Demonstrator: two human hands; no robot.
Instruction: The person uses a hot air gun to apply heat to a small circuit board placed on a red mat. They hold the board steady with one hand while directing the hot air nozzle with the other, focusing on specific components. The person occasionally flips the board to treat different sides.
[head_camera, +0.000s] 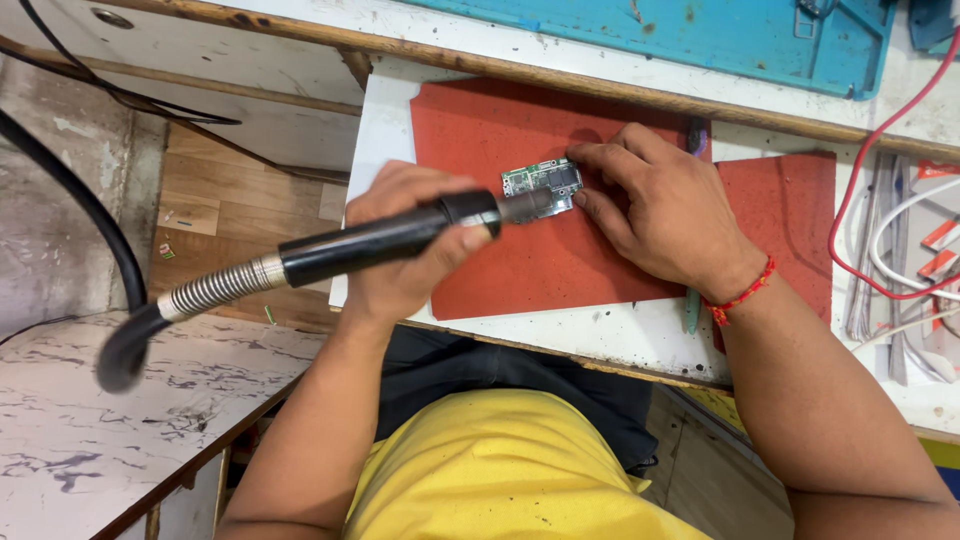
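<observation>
- The white worktop (600, 335) lies under both hands, its painted face scuffed and its wooden front edge chipped; its far and right reaches run out of frame.
- A teal tray (700, 35) of worn, rust-specked metal sits well beyond the hands, cut off at the top.
- The red mat (520, 260), a flat rectangle with a grainy, rubbery look, lies directly beneath the hands; a second red sheet (785, 215) lies just right of the right hand, partly covered by the wrist.
- The hot-air handpiece (385, 240) is a smooth black cylinder with a ribbed metal spring collar at its rear and a thick black hose (70, 190) curling away to the left. The left hand (400, 240) is closed around the barrel, thumb on top; much of the palm is hidden behind it.
- The right hand (660, 210) rests flat on the mat, fingers slightly bent, fingertips pressing the right edge of the board; a red thread band (745, 292) circles its wrist.
- Red and white cables (880, 230) lie well right of the right hand, partly cropped.
- The circuit board (540, 185), a small green rectangle studded with tiny silver parts, lies on the mat between the two hands. The metal nozzle (525, 205) of the handpiece overlaps its near edge; whether they touch is hard to make out.
</observation>
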